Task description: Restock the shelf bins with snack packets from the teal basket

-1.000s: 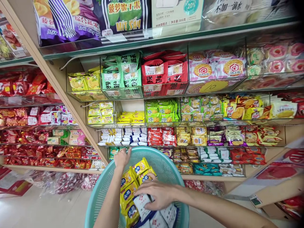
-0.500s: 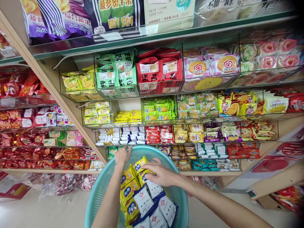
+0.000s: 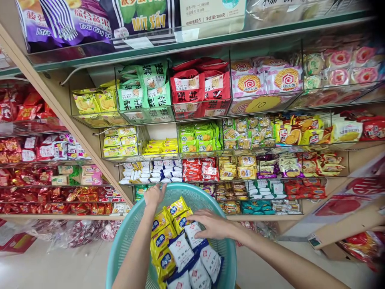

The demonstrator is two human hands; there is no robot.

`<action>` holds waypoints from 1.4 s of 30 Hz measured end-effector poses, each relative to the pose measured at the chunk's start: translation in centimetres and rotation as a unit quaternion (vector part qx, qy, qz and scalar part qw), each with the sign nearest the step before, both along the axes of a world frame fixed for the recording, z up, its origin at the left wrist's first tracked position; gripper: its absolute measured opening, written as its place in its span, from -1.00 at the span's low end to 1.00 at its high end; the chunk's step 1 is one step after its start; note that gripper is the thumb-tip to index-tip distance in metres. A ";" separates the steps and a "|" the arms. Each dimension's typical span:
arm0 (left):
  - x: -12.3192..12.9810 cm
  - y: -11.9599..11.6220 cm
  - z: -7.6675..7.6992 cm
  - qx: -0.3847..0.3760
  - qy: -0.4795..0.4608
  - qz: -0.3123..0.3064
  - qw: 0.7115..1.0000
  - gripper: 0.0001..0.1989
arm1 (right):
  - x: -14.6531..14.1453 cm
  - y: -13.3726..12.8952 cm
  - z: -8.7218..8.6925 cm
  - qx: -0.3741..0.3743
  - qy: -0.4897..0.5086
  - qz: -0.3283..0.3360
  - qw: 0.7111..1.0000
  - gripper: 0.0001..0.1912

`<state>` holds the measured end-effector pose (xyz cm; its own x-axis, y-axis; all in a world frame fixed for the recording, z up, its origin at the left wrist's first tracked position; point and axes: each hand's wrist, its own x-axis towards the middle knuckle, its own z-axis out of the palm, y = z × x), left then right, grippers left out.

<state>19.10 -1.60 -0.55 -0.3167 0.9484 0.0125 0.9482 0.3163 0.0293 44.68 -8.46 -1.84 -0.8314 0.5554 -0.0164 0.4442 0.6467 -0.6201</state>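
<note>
A round teal plastic basket hangs before the shelves, with snack packets lying in it. At its far left rim is my left hand, closed over the edge. Inside, yellow packets lie in rows on the left, and white packets with dark blue ends lie at the right and front. Over the basket's right half hovers my right hand, its fingers apart and nothing visible in them. Its fingertips are close to the uppermost white packet; whether they touch it is unclear.
Shelves of snacks in clear bins rise ahead, with red packs, green packs and white-and-blue packets. More shelves of red-wrapped candy stand left. Plastic-bagged goods lie on the floor beneath. A wooden panel is at right.
My right hand has shifted right and slightly down, off the yellow packets, uncovering more of them. My left hand stays on the rim. The view has moved slightly.
</note>
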 end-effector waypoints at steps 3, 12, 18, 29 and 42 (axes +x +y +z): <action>0.0 0.0 0.1 0.004 -0.001 0.002 1.000 -0.42 | 0.0 -0.1 0.4 -0.015 0.000 -0.004 1.000 -0.37; -0.3 -0.3 -0.1 0.008 0.003 0.010 1.000 -0.46 | -0.2 0.0 0.9 -0.080 0.049 0.021 0.995 -0.33; -0.3 -0.3 0.1 0.009 -0.004 0.014 1.000 -0.44 | -0.1 1.5 -0.5 -0.236 0.141 0.000 0.961 -0.47; -0.3 -0.6 0.3 0.008 -0.006 0.020 1.000 -0.45 | 2.7 0.3 1.2 -0.358 0.105 0.062 0.926 -0.43; -0.2 0.1 0.1 0.008 -0.015 0.004 1.000 -0.42 | 2.2 -0.6 0.8 -0.103 -0.018 0.143 0.984 -0.58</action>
<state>18.89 -1.52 -0.41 -0.3255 0.9454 0.0184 0.9440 0.3238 0.0632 46.87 -9.08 -1.06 -0.9501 0.2810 -0.1356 0.2861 0.6111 -0.7381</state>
